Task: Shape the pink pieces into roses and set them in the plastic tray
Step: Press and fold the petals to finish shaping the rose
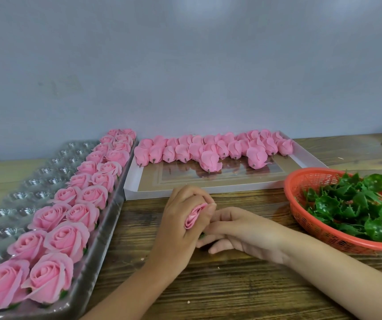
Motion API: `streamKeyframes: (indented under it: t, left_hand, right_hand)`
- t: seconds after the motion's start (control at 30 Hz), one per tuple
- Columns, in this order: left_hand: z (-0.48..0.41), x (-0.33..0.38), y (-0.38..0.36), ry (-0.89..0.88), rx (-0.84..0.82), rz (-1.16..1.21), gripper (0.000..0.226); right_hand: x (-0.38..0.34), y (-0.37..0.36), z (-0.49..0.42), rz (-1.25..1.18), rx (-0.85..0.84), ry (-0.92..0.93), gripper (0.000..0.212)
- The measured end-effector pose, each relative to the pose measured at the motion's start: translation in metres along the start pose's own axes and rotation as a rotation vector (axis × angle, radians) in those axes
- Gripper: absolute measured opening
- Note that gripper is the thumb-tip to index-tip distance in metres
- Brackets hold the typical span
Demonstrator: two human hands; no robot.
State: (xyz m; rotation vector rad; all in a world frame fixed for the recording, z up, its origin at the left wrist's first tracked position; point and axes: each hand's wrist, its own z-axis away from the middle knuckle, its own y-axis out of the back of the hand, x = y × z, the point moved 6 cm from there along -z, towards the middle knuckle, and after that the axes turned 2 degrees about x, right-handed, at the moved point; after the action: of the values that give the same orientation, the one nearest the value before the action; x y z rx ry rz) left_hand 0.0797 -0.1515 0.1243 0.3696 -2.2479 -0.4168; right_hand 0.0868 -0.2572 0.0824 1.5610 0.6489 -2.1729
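Pale grey wall (185,65) is backing a wooden tabletop (208,285), and just above its middle the rose (194,215) being shaped is sitting inside the left hand (180,218). That grip is curling closed around the petals, so only a strip of pink is showing between fingers and thumb. The bloom is pointing up and away from the person, its base lying toward them. The right hand (243,232) is reaching in from the right with fairly straight fingers. Its tips are disappearing under the base, so whether they are pinching anything cannot be told.

Left of this grip the plastic tray (23,181) is lying lengthwise, and finished roses (70,236) are filling its two right-hand rows. The empty cups are lying beyond them, so the left hand, being nearer, is probably facing a reach across the blooms. Behind, unshaped pink pieces (210,148) are waiting in a white box (208,188), and green leaves (356,204) are filling a red basket (323,229) at the right.
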Motion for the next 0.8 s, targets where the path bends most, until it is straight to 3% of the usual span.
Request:
streamKeyframes:
  t: [0.13, 0.33, 0.57, 0.7, 0.8]
  left_hand:
    - [0.0, -0.011, 0.001, 0.129, 0.003, 0.121, 0.036]
    - [0.001, -0.014, -0.004, 0.117, -0.035, 0.073, 0.047]
    - [0.0, -0.023, 0.005, 0.209, 0.029, 0.161, 0.035]
    - [-0.001, -0.028, 0.008, 0.272, 0.075, 0.207, 0.033]
    - [-0.001, -0.031, 0.008, 0.292, 0.088, 0.221, 0.033]
  right_hand:
    - [0.002, 0.0, 0.0, -0.105, -0.064, -0.025, 0.026]
    - [0.003, -0.003, -0.001, -0.149, -0.099, -0.036, 0.023]
    - [0.004, 0.001, -0.001, -0.218, -0.003, -0.054, 0.03]
    - [0.004, 0.001, 0.0, -0.214, 0.032, -0.056, 0.012]
    - [0.004, 0.001, 0.0, -0.212, 0.05, -0.068, 0.014]
